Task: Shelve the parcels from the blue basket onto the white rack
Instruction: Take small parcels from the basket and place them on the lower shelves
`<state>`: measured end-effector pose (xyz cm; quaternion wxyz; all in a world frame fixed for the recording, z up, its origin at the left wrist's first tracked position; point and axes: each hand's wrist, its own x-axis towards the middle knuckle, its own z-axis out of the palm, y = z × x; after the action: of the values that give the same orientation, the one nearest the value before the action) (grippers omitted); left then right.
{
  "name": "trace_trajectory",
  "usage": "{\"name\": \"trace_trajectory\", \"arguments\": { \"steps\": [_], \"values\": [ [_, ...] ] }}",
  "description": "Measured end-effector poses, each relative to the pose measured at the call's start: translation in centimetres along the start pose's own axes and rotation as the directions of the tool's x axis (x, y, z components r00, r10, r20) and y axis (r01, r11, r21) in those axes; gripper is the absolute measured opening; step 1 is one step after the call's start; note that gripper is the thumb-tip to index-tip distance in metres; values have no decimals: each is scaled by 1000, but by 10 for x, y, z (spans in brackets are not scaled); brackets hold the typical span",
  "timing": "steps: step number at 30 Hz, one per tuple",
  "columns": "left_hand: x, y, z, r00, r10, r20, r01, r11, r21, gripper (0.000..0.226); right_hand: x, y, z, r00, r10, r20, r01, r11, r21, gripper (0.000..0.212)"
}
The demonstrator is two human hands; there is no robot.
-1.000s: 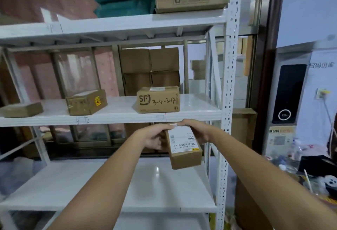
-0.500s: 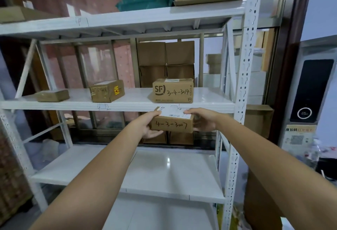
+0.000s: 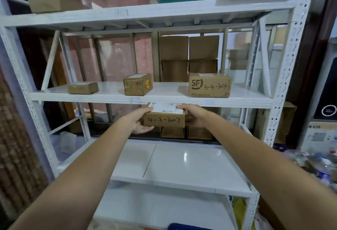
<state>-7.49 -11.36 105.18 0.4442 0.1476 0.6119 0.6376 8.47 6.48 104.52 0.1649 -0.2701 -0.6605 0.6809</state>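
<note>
Head view, from just behind the person's shoulders: both arms reach out toward the white rack, and between them is a small brown parcel marked 4-3-3007 on its near face. A second ago the same parcel was tipped with its white label toward the camera; now it has been turned level, label up and handwritten code forward, and lifted until it sits just under the front lip of the middle shelf. The left hand is wrapped around the parcel's left end, thumb on top at the label's edge and fingers curled beneath; the right hand clamps the right end the same way. Both are closed firmly on the cardboard, and nothing else supports it.

On the middle shelf three parcels already stand well apart: a flat box at the left, a taller box in the middle, and the SF box marked 3-4-3014 at the right. The shelf below is bare.

The turning looks like a check of the code before placing. The parcel is not yet set down; it hangs between the two levels, so which shelf it goes to is undecided. Only a blue sliver, probably the blue basket, shows at the bottom edge.
</note>
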Motion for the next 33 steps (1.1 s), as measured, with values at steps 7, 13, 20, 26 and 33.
{"name": "trace_trajectory", "arguments": {
  "steps": [7,13,20,26,33],
  "values": [
    [6,7,-103,1000,-9,-21,9,999,34,46,28,14,107,994,-37,-100,42,998,47,48],
    [48,-33,-161,997,-47,-54,52,995,91,50,69,67,160,974,56,-221,-37,995,88,55],
    [145,-80,-195,990,-41,-135,82,947,310,51,151,134,173,946,178,-271,-139,977,159,42],
    [252,-115,-218,961,89,-261,79,818,570,54,250,198,173,897,211,-389,-179,977,117,33],
    [353,-171,-236,991,52,-120,45,726,686,34,324,281,161,798,290,-528,-346,938,-7,23]
  ]
}}
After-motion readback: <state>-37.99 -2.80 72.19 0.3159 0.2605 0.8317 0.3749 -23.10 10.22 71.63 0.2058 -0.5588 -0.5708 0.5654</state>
